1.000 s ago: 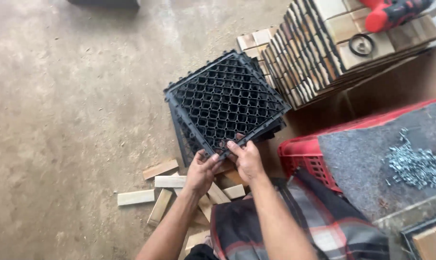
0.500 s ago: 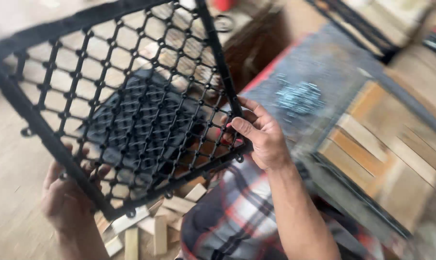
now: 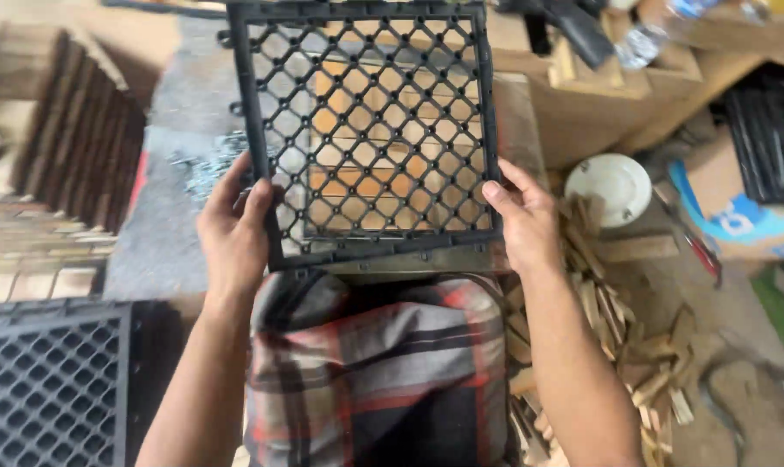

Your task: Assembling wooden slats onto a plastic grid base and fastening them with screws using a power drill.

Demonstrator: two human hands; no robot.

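- The work surface (image 3: 158, 242) was the biggest thing there, a grey felt-like top, with a frame of pale wooden slats (image 3: 383, 164) lying on it, seen through the mesh.
- Over that, the black plastic grid tile (image 3: 366, 130) was held up flat in front of the person, square, diamond mesh all through, its top edge reaching the upper border of the view and its bottom edge just above the lap.
- The plaid cloth (image 3: 383, 372), red, grey and black, covered the person's lap right below the tile.
- Down at the lower left sat a stack of more black grid tiles (image 3: 50, 380), well apart from the one in hand.
- At the far left stood rows of wooden tiles (image 3: 72, 147) on edge, blurred.
- On the floor to the right lay a heap of wood offcuts (image 3: 625, 337), short pale sticks scattered about.
- The left hand (image 3: 234, 233) gripped the tile's lower left corner, fingers curled up over the frame, thumb behind where I could not see it.
- The right hand (image 3: 523, 220) held the lower right edge, thumb pressed on the front of the frame, fingers wrapped round the back.
- A round white lid (image 3: 608, 186) rested beyond the offcuts, near the right hand but not touching it.
- A small pile of screws (image 3: 206, 169) glinted on the grey top, just beside the left fingers, blurred.
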